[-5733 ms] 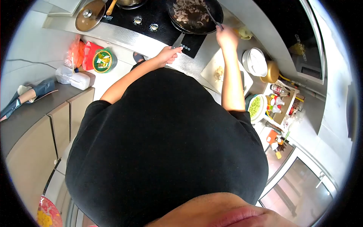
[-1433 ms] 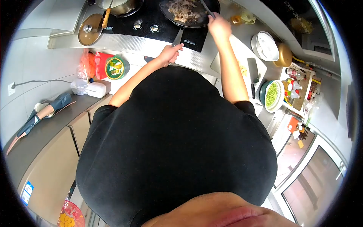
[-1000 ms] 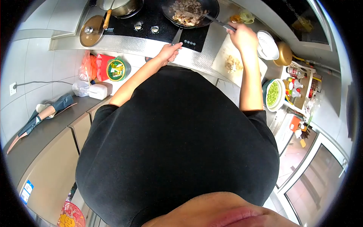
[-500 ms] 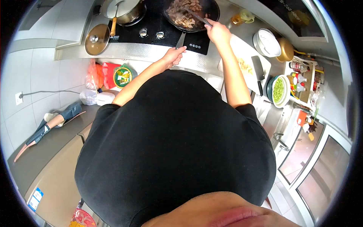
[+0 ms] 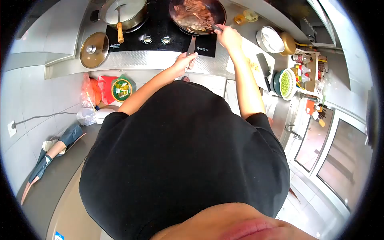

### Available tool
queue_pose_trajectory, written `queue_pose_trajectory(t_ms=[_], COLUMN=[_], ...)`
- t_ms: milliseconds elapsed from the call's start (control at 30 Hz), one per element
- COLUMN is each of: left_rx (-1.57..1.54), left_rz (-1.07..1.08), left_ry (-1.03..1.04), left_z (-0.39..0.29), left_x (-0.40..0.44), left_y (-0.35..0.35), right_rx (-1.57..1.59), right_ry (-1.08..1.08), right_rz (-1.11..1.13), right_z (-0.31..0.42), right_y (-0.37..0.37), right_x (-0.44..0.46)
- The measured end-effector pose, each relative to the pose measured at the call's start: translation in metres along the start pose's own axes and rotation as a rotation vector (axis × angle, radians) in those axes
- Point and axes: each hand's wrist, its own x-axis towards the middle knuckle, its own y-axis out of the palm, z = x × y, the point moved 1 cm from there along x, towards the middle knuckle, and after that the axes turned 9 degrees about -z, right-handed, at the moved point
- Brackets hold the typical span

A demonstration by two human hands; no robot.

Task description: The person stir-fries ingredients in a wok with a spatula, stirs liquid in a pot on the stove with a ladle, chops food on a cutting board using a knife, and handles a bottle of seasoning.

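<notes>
Gripping the pan handle (image 5: 192, 43), the left hand (image 5: 185, 63) is closed, with its thumb laid along the top and its fingers curled beneath. The right hand (image 5: 230, 37) is likewise closed, around the dark grip of a spatula (image 5: 207, 23) that slants down to the left into the frying pan (image 5: 220, 13). The spatula's far end lies among pieces of meat (image 5: 192, 19); its exact outline is blurred. The pan stands on the right side of the black hob (image 5: 157, 33), its handle pointing towards the person.

On the hob's left side stands a metal pot (image 5: 139, 25) with whitish contents. A wooden-handled utensil (image 5: 120, 33) rests over its near rim. Beside the hob, on the metal worktop (image 5: 150, 60), a glass lid (image 5: 99, 56) lies knob up.

To the right, a cutting board (image 5: 237, 67), partly hidden by the right forearm, carries pale chopped food (image 5: 253, 65) and a knife (image 5: 263, 65). Near the board are a white bowl (image 5: 262, 42) and a white strainer (image 5: 293, 86) holding green pieces (image 5: 285, 84).
</notes>
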Motion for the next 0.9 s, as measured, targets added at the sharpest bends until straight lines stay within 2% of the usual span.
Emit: queue_pose_trajectory(t_ms=[100,167,200,333,500,567,733,800,900], left_rx=[-0.06,-0.08,-0.114,-0.136,-0.159,-0.139,-0.11,-0.108,-0.099], left_rz=[0.02,0.094,0.2,0.246,0.199,0.179,0.151,0.141,0.166], left_ry=[0.022,-0.083,-0.102,-0.131,-0.125,-0.13,-0.099,-0.097,-0.127], left_z=[0.003,0.005,0.005,0.014,0.015,0.012,0.008,0.007,0.009], left_x=[-0.004,-0.003,-0.001,0.013,0.015,0.015,0.018,0.018,0.02], left_y=[0.001,-0.005,-0.009,-0.015,-0.015,-0.017,-0.027,-0.029,-0.028], right_rx=[-0.085,-0.179,-0.191,-0.219,0.07,0.12,0.017,-0.093,-0.136], right_ry=[0.021,0.063,0.085,0.21,0.336,0.367,0.184,0.199,0.26], right_rz=[0.038,0.002,0.053,0.09,-0.074,-0.08,0.076,0.126,0.103], right_z=[0.014,0.008,0.002,0.004,0.001,0.019,0.032,0.036,0.036], right_y=[-0.069,-0.089,-0.091,-0.064,0.044,0.06,0.002,-0.034,-0.033], right_x=[-0.024,-0.033,-0.032,-0.026,0.008,0.008,-0.007,-0.013,-0.002])
